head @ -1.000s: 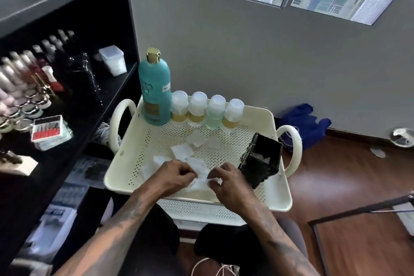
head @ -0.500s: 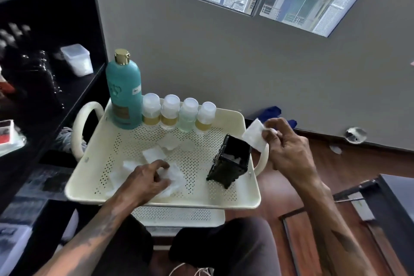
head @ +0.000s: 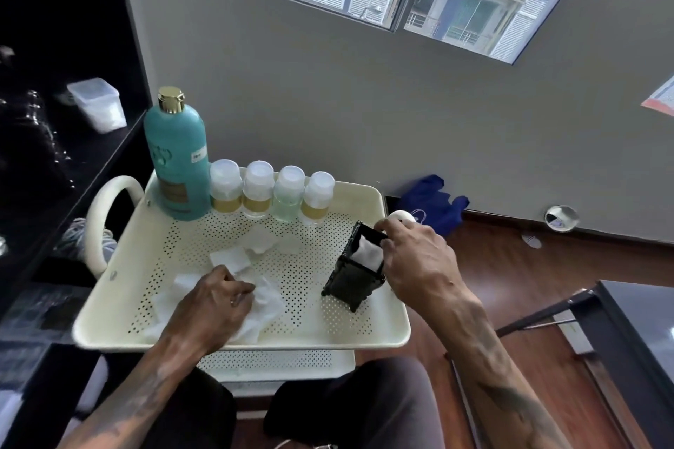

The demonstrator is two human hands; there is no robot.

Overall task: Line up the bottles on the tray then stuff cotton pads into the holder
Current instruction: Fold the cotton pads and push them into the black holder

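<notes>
A cream perforated tray [head: 313, 333] carries a tall teal bottle [head: 177, 160] and several small white-capped bottles [head: 273, 193] in a row along its far edge. A black holder [head: 355, 272] stands tilted on the tray's right side. My right hand [head: 415, 259] is at the holder's open top, pushing a white cotton pad [head: 368, 253] into it. My left hand [head: 215, 302] presses down on loose cotton pads [head: 268, 304] at the tray's near left, fingers curled on them. More pads [head: 229, 259] lie around the middle.
A black shelf unit [head: 54, 164] stands left, with a small clear tub [head: 98, 107] on it. A grey wall is behind the tray. A blue bag [head: 430, 202] lies on the wooden floor. A dark table [head: 634, 335] stands right. A lower cart shelf [head: 277, 363] shows below.
My right hand, which held a pad in the air to the right of the holder, has come down and put the pad into the holder's top. My left hand stays on the loose pads.
</notes>
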